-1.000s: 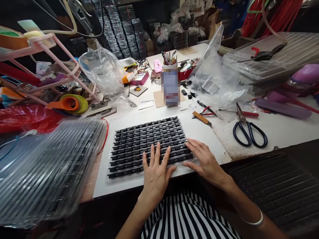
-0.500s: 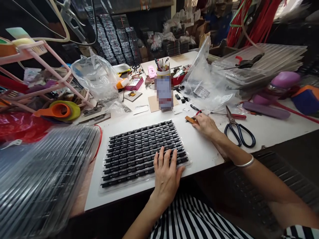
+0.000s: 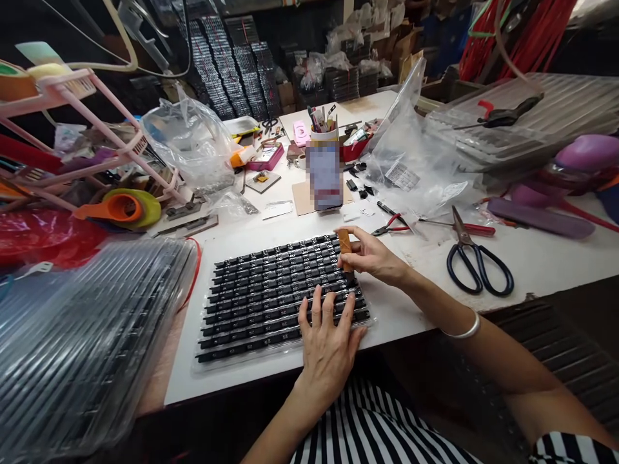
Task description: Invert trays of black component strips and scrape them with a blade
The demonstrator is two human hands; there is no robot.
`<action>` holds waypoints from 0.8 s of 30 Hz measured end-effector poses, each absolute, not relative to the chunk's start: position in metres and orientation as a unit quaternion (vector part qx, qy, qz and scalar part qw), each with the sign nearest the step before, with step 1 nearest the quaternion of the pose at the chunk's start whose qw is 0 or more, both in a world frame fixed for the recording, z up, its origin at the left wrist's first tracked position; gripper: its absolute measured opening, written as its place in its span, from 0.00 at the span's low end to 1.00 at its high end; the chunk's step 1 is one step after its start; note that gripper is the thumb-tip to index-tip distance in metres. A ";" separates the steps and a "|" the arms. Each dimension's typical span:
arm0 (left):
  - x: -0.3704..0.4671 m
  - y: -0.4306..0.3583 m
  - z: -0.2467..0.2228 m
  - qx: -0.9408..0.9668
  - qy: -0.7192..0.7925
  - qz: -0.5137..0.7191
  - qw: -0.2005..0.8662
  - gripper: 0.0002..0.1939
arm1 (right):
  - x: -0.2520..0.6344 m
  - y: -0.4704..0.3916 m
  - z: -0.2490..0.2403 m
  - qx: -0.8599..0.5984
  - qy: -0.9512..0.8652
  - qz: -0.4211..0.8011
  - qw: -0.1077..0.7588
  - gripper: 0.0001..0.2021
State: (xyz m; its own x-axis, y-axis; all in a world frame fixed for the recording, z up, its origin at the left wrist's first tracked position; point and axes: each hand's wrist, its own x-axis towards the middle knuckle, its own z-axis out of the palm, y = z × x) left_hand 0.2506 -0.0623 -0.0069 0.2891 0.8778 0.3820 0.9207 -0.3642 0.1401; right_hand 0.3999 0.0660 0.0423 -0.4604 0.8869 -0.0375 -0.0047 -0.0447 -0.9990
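Note:
A clear plastic tray (image 3: 197, 368) lies on the white table, filled with rows of small black plastic parts (image 3: 271, 290). My left hand (image 3: 329, 328) rests on the tray's near right part, fingers spread over the rows. Between the thumb and fingers of my right hand (image 3: 370, 254) is a small orange-brown block (image 3: 345, 248), held upright above the right end of the upper rows. Its dark lower end is close to the black parts; whether it touches them I cannot tell.
Right of the tray lie dark-handled scissors (image 3: 476, 261) and red-handled pliers (image 3: 391, 224). A phone (image 3: 325, 177) stands behind it. At the left are stacked clear trays (image 3: 97, 341) and a pink rack (image 3: 111, 135). Plastic bags (image 3: 411, 161) lie at the back right.
My right hand has moved left from beside the pliers to the tray's right end, bringing the orange-brown block with it. My left hand stays on the tray. The view has shifted slightly.

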 end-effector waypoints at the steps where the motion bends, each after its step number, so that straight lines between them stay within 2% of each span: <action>1: 0.251 -0.062 -0.007 -0.801 -0.562 -0.199 0.053 0.24 | 0.400 0.065 0.041 -0.369 -0.589 0.626 0.353 0.29; 3: 0.251 -0.062 -0.006 -0.800 -0.563 -0.199 0.054 0.24 | 0.400 0.064 0.039 -0.361 -0.591 0.636 0.340 0.36; 5: 0.251 -0.062 -0.006 -0.801 -0.562 -0.201 0.056 0.24 | 0.401 0.063 0.036 -0.355 -0.593 0.641 0.334 0.38; 12: 0.251 -0.061 -0.008 -0.798 -0.560 -0.214 0.051 0.23 | 0.396 0.062 0.026 -0.348 -0.600 0.642 0.327 0.27; 24: 0.252 -0.062 -0.008 -0.795 -0.564 -0.218 0.057 0.24 | 0.388 0.064 0.025 -0.364 -0.636 0.604 0.313 0.22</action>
State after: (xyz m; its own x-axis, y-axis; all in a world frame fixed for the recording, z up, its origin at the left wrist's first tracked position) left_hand 0.2521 -0.0616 -0.0083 0.2693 0.8711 0.4106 0.9209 -0.3578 0.1550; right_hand 0.3885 0.0637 0.0248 -0.5390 0.8413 -0.0405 0.0842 0.0060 -0.9964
